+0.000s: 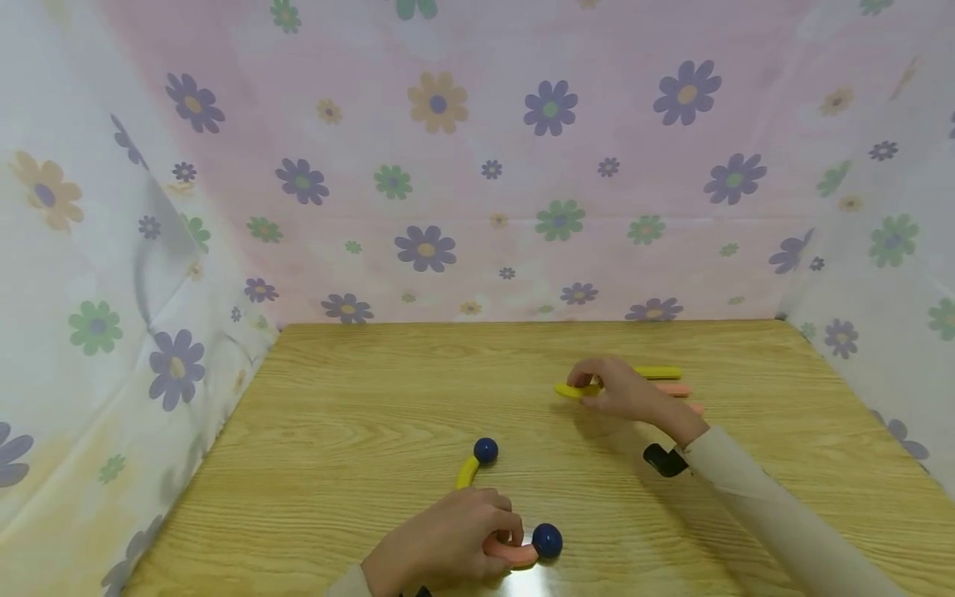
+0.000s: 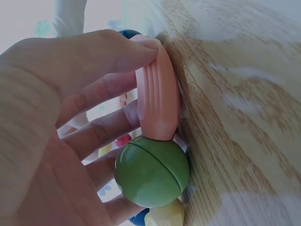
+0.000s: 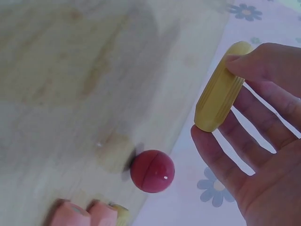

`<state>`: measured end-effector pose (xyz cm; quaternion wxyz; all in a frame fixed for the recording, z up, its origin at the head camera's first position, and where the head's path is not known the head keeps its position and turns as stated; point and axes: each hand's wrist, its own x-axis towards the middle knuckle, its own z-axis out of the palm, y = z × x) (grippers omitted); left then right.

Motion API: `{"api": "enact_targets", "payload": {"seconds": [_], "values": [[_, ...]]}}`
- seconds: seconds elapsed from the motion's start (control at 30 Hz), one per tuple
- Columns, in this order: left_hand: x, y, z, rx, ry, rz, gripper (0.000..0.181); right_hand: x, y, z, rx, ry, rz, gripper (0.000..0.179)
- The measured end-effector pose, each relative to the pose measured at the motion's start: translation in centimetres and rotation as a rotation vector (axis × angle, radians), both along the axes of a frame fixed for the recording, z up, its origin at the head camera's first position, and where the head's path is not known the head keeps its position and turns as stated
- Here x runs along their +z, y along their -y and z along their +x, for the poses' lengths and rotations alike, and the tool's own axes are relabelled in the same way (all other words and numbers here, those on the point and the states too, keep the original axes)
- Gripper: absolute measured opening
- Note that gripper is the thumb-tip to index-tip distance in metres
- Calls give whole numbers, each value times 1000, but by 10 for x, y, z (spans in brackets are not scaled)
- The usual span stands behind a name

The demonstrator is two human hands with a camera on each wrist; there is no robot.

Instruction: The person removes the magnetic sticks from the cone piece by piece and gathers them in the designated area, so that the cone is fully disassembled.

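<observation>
Holding ribbed pink stick [image 2: 160, 94], yellow stick [image 3: 218, 96]

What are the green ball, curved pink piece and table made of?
The green ball looks like glossy plastic: smooth, shiny and seamed, though painted metal is possible. The pink piece seems satin plastic, judging by its even colour and moulded-looking ridges. The table has a lightly shiny wood grain, perhaps printed laminate.

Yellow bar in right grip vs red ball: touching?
Apart. The right wrist view shows pale cloth in the gap between the yellow bar and the red ball.
</observation>
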<state>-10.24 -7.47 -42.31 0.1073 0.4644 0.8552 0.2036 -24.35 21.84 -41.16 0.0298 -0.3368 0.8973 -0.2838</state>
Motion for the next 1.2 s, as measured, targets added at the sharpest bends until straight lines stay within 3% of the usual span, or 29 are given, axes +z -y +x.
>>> {"api": "enact_targets", "payload": {"seconds": [0.23,0.6,0.87,1.0,1.2], "values": [[-1,-3,0,7,8,23,10,0,12,-15,21,-42,-3,19],[-4,2,-3,1,-90,5,3,-16,48,-48,2,41,-9,18],[-3,5,-8,-47,-154,12,12,-20,64,-62,-40,78,3,15],[-3,5,-8,-52,-148,12,9,-21,71,-64,-38,104,-1,17],[-2,5,-8,-40,-78,-2,5,-24,81,-62,-47,96,36,17]]}}
